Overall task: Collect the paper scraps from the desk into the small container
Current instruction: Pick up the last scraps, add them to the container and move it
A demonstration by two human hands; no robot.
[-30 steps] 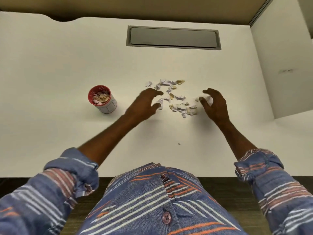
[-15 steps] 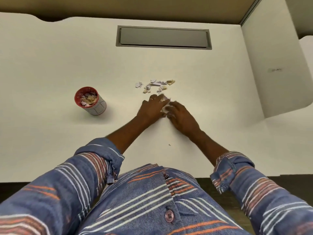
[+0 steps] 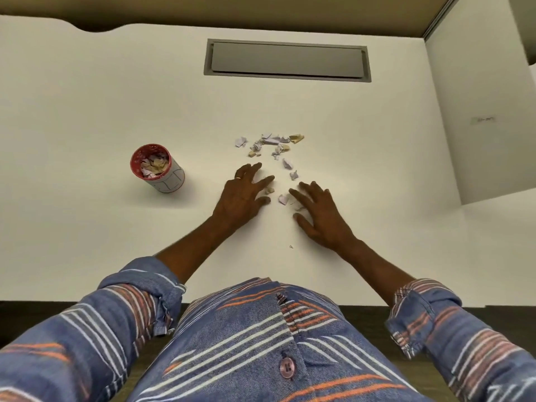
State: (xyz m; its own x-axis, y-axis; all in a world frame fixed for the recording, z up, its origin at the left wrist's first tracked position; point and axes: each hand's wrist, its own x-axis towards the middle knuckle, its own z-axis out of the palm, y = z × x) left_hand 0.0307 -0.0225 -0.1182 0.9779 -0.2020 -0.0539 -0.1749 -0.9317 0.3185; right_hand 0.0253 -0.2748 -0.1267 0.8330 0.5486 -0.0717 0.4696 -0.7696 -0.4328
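Observation:
Several white and tan paper scraps (image 3: 269, 144) lie scattered in the middle of the white desk (image 3: 116, 97). A few more scraps (image 3: 282, 198) lie between my two hands. My left hand (image 3: 242, 197) rests flat on the desk with fingers spread, holding nothing. My right hand (image 3: 320, 217) also lies flat and spread, its fingertips touching a scrap. The small red-rimmed container (image 3: 158, 168) stands to the left of my left hand, with scraps inside it.
A grey cable hatch (image 3: 287, 60) is set into the desk at the back. A white partition panel (image 3: 478, 111) stands on the right. A tiny speck (image 3: 291, 246) lies near the front, and the desk's front edge runs below my forearms.
My hands came together over the near scraps half a second ago and have now spread apart, leaving a few scraps between them. The far scraps have not moved.

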